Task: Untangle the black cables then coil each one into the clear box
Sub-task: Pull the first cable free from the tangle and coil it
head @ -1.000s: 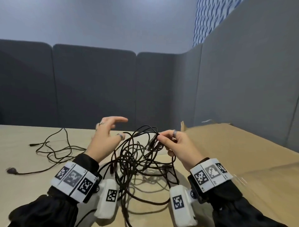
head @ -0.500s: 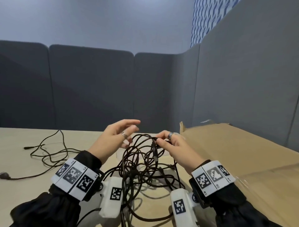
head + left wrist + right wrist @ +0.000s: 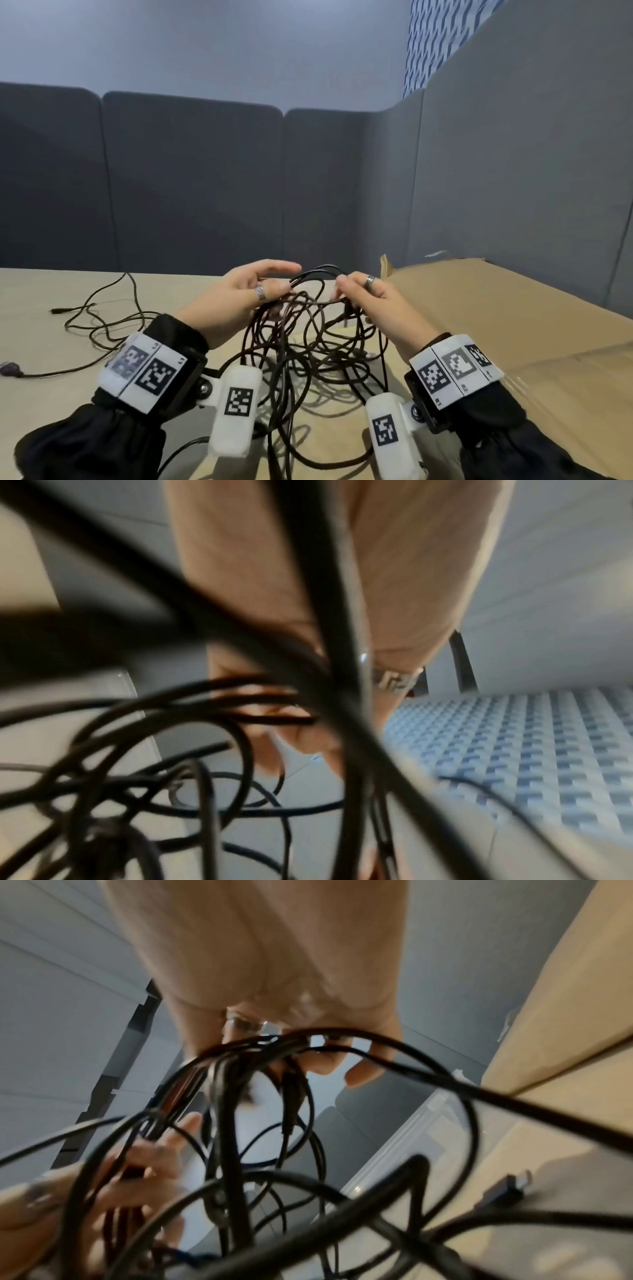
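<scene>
A tangle of black cables [image 3: 308,346] hangs over the tan table [image 3: 51,401], lifted at its top by both hands. My left hand [image 3: 286,278] pinches strands at the upper left of the tangle, its index finger stretched out above them. My right hand [image 3: 339,287] pinches a bunch of strands [image 3: 260,1047] at the upper right. The two hands are close together. The clear box [image 3: 424,1118] shows past the cables in the right wrist view; the tangle hides most of it in the head view. Blurred cable loops [image 3: 212,712] fill the left wrist view.
A separate thin black cable [image 3: 102,318] lies spread on the table at the left, with a plug [image 3: 10,369] at its end. A large cardboard box [image 3: 513,325] takes up the right side. Grey partition panels [image 3: 191,185] close off the back and right. A loose connector [image 3: 507,1185] lies near the cardboard.
My left hand moved right into the tangle and took hold of strands. Both hands came closer together and rose a little with the top of the tangle.
</scene>
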`<move>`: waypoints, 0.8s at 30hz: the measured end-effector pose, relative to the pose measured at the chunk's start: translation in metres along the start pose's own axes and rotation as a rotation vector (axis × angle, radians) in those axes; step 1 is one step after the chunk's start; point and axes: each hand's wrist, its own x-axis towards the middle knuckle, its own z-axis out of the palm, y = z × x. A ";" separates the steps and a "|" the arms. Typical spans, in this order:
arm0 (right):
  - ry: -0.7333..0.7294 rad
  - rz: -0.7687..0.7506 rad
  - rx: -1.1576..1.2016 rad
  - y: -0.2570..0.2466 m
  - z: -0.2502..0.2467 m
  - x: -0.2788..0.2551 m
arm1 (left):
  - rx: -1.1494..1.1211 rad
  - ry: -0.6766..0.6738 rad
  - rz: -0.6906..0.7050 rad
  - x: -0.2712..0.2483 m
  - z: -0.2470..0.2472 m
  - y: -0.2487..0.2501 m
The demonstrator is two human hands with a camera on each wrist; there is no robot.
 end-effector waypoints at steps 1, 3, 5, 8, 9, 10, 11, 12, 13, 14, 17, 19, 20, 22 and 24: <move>0.045 0.008 -0.006 0.001 -0.002 0.001 | -0.015 -0.028 0.002 0.000 -0.003 0.000; 0.107 0.028 -0.010 0.004 -0.006 0.003 | 0.034 -0.099 -0.009 -0.004 -0.004 0.002; 0.139 0.059 0.069 0.005 -0.007 0.004 | 0.198 -0.126 -0.008 -0.006 -0.002 0.002; 0.195 0.090 0.206 0.003 -0.008 0.004 | 0.376 0.014 -0.024 -0.005 -0.003 0.000; 0.203 0.093 0.226 0.003 -0.008 0.004 | 0.410 0.042 -0.047 -0.004 -0.005 -0.002; 0.204 0.092 0.235 0.003 -0.008 0.004 | 0.431 0.038 -0.074 -0.004 -0.006 -0.004; 0.205 0.095 0.234 0.003 -0.007 0.004 | 0.437 0.013 -0.091 -0.003 -0.006 -0.005; 0.211 0.101 0.235 0.003 -0.006 0.004 | 0.427 -0.006 -0.098 -0.003 -0.006 -0.006; 0.222 0.109 0.240 0.002 -0.007 0.004 | 0.402 -0.010 -0.098 -0.003 -0.005 -0.005; 0.240 0.117 0.245 0.002 -0.008 0.004 | 0.369 0.004 -0.097 -0.003 -0.005 -0.004; 0.316 0.142 0.300 -0.001 -0.016 0.005 | 0.258 0.052 -0.064 -0.003 -0.005 0.000; 0.348 0.151 0.347 -0.003 -0.020 0.005 | 0.152 0.064 -0.034 -0.003 -0.006 0.002; 0.352 0.149 0.370 -0.003 -0.022 0.005 | 0.104 0.064 -0.030 -0.004 -0.007 0.003; 0.361 0.147 0.411 -0.003 -0.025 0.005 | 0.073 0.042 -0.040 -0.005 -0.007 0.006; 0.395 0.122 0.363 0.000 -0.027 0.005 | 0.132 0.029 -0.062 -0.006 -0.008 0.007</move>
